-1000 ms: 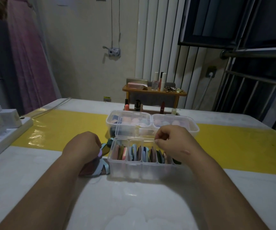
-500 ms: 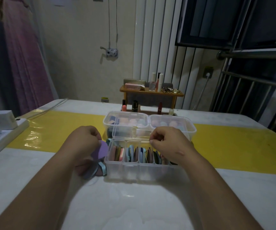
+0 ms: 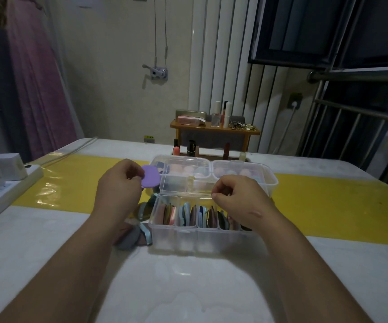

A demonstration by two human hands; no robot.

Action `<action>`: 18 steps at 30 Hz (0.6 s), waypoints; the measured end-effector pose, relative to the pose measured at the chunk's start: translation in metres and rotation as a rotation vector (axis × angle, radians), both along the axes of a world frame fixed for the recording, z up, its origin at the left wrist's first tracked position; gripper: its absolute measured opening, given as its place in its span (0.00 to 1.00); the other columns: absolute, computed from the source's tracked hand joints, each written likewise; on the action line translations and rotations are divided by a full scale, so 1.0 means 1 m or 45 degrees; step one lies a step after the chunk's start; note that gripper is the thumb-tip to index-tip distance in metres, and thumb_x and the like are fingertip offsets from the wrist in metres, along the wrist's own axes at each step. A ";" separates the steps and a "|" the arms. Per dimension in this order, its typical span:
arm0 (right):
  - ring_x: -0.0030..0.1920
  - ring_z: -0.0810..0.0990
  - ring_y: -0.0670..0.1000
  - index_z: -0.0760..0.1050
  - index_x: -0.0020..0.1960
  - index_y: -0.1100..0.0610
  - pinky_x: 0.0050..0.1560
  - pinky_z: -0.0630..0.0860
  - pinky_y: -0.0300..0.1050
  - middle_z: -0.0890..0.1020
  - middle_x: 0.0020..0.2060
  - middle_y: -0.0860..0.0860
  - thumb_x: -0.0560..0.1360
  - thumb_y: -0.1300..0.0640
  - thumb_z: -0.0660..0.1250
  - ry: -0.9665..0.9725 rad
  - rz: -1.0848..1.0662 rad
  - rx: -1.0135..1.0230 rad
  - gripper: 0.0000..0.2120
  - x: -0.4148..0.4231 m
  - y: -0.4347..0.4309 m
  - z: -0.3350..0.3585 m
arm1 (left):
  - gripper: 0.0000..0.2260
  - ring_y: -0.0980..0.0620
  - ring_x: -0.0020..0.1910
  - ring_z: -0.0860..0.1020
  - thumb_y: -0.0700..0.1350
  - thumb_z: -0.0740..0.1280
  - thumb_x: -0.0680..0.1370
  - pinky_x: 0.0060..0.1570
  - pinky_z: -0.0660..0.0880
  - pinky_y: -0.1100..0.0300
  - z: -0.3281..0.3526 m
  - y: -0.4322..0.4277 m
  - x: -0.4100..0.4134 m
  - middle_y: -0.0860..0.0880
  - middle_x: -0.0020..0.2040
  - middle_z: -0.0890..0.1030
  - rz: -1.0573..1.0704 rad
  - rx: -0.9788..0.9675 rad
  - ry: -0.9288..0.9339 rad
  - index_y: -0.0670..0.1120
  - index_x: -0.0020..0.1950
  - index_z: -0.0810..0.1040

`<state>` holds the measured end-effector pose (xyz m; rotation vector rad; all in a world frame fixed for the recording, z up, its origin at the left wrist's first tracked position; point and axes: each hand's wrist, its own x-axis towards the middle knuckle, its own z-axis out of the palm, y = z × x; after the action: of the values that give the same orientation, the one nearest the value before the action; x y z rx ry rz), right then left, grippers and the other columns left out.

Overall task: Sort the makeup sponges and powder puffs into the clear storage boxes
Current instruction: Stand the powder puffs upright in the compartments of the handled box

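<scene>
Purple puff [image 3: 151, 179]: pinched in the left hand [image 3: 118, 186], up beside the far box [image 3: 183, 159].
Right hand [image 3: 237, 198]: fingers curled over the near box [image 3: 188, 240]; gripping anything? Can't tell.
Loose puffs [image 3: 130, 238]: on the counter [image 3: 188, 287], left of that box.

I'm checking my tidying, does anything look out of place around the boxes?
Yes: several puffs lie loose in a heap on the table left of the near box, not in it. The left hand holds a purple puff.
</scene>
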<state>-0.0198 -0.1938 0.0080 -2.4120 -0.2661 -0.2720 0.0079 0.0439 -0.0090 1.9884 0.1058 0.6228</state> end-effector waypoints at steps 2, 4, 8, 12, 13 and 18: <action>0.40 0.77 0.43 0.76 0.42 0.45 0.36 0.69 0.34 0.78 0.38 0.43 0.78 0.57 0.66 -0.013 0.007 0.014 0.09 0.000 0.000 0.001 | 0.11 0.44 0.39 0.81 0.34 0.64 0.77 0.39 0.78 0.52 0.002 -0.007 -0.004 0.48 0.42 0.81 -0.060 -0.076 -0.048 0.49 0.43 0.79; 0.40 0.76 0.42 0.77 0.42 0.45 0.36 0.68 0.33 0.78 0.38 0.42 0.78 0.57 0.66 -0.025 0.024 0.040 0.08 0.001 0.001 0.001 | 0.09 0.46 0.39 0.80 0.34 0.65 0.77 0.38 0.77 0.57 0.003 -0.014 -0.007 0.47 0.43 0.82 -0.149 -0.137 -0.076 0.47 0.45 0.80; 0.43 0.77 0.42 0.78 0.48 0.46 0.40 0.71 0.34 0.79 0.42 0.41 0.79 0.57 0.66 -0.048 0.055 0.124 0.06 0.003 0.002 -0.001 | 0.10 0.53 0.42 0.81 0.34 0.70 0.75 0.42 0.76 0.61 0.001 -0.025 -0.010 0.50 0.42 0.84 -0.283 -0.180 -0.085 0.50 0.43 0.83; 0.49 0.79 0.43 0.76 0.55 0.45 0.48 0.79 0.42 0.81 0.50 0.42 0.80 0.56 0.64 -0.028 0.107 0.190 0.08 0.003 0.002 -0.001 | 0.11 0.54 0.45 0.83 0.35 0.72 0.74 0.46 0.77 0.60 -0.001 -0.032 -0.013 0.53 0.41 0.85 -0.403 -0.210 -0.048 0.52 0.41 0.84; 0.51 0.79 0.44 0.76 0.56 0.44 0.51 0.80 0.44 0.81 0.52 0.42 0.80 0.56 0.64 -0.016 0.131 0.208 0.09 0.003 0.003 0.000 | 0.11 0.54 0.45 0.83 0.35 0.71 0.75 0.46 0.78 0.60 -0.002 -0.034 -0.014 0.54 0.41 0.85 -0.417 -0.208 -0.035 0.52 0.41 0.84; 0.50 0.80 0.42 0.79 0.55 0.45 0.51 0.78 0.40 0.81 0.51 0.39 0.80 0.57 0.64 -0.049 0.188 0.235 0.10 -0.001 0.005 0.002 | 0.10 0.59 0.42 0.81 0.36 0.72 0.75 0.42 0.76 0.70 0.001 -0.040 -0.015 0.56 0.40 0.85 -0.478 -0.131 -0.020 0.52 0.42 0.84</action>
<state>-0.0204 -0.1884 0.0104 -2.1943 -0.4161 -0.2645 -0.0070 0.0035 -0.0077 1.8389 -0.2364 0.3807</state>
